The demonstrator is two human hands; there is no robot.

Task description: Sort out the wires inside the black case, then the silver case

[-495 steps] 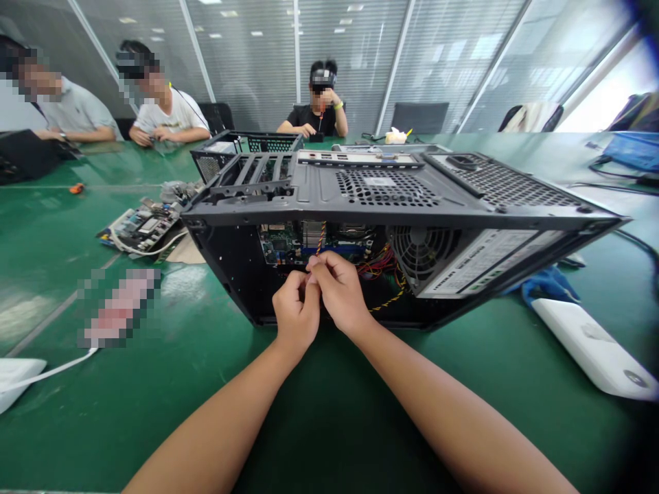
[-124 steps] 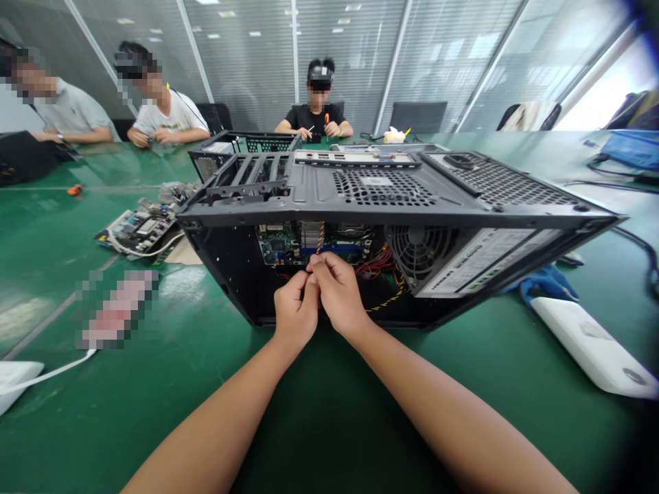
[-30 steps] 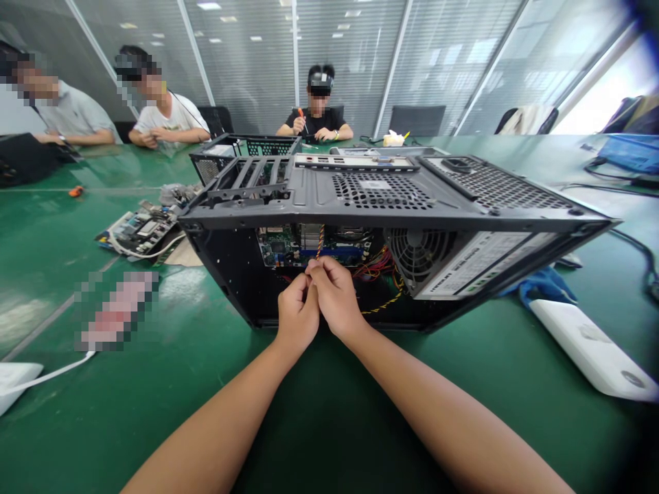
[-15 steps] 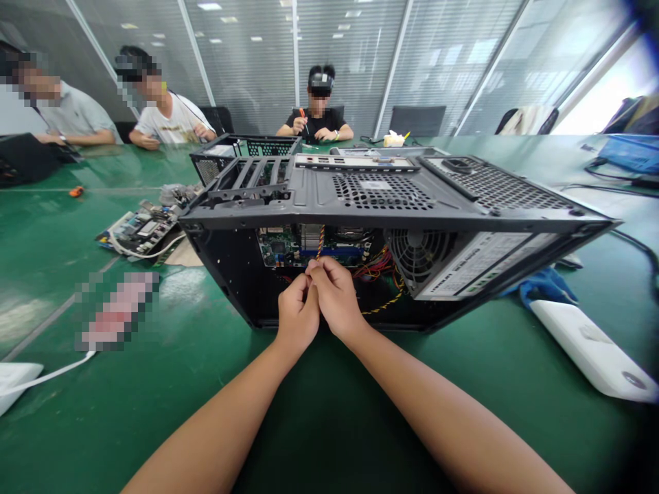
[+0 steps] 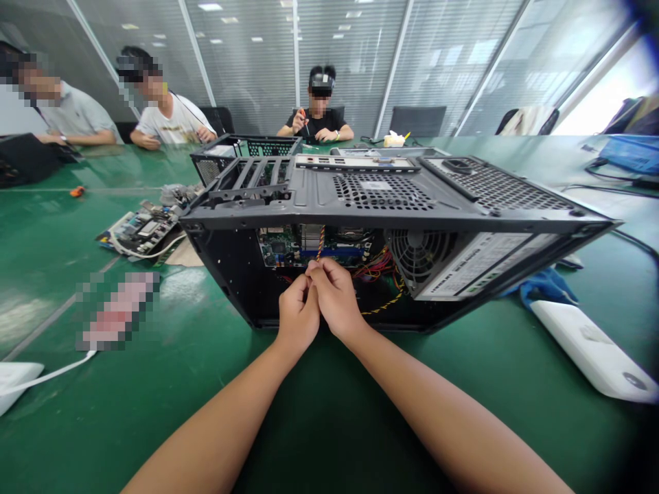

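Note:
A black computer case (image 5: pixel 381 195) lies on its side on the green table (image 5: pixel 154 398), its open side toward me. Inside show a green motherboard (image 5: pixel 288 247), a power supply with a fan (image 5: pixel 419 254) and red and yellow wires (image 5: pixel 384 271). My left hand (image 5: pixel 298 315) and my right hand (image 5: pixel 334 295) are pressed together at the case opening, fingers closed in a pinch. A twisted orange and black cable (image 5: pixel 320 241) runs up from my fingertips. What the fingers grip is hidden.
A loose circuit board (image 5: pixel 141 230) with white cable lies left of the case. A white flat device (image 5: pixel 592 350) and blue cloth (image 5: pixel 548 285) lie to the right. A second open case (image 5: pixel 241 147) stands behind. Three people sit at the far side.
My hands have stayed pinched together at the same spot in the case. Across the table, a person in black has raised a small orange tool.

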